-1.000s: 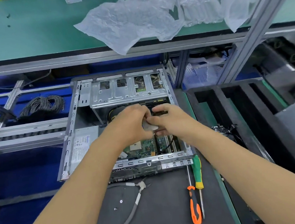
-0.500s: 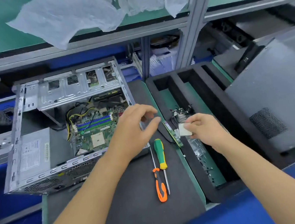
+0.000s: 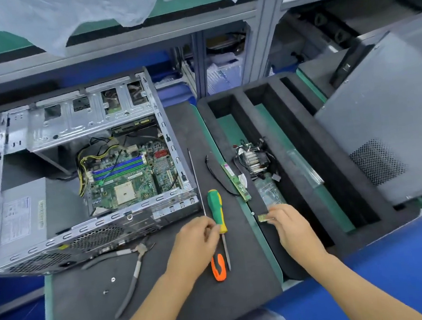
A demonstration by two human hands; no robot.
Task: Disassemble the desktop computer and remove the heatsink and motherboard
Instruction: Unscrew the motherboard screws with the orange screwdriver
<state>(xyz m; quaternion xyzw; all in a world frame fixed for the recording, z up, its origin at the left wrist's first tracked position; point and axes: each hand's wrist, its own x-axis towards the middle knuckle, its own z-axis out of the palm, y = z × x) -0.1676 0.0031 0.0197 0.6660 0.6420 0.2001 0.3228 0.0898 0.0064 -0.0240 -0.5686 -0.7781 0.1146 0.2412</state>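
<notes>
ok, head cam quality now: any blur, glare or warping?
Head view: wide-angle warp bows the shelf rail and tilts the case; lighting even with soft shadows; motherboard reasonably sharp; slight softness on both hands, left hand and right hand; mild sheen on the plastic sheet.

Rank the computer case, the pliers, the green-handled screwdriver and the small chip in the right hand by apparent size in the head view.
1. computer case
2. pliers
3. green-handled screwdriver, close to the pliers in length, so that pair is unsure
4. small chip pinched in the right hand
</notes>
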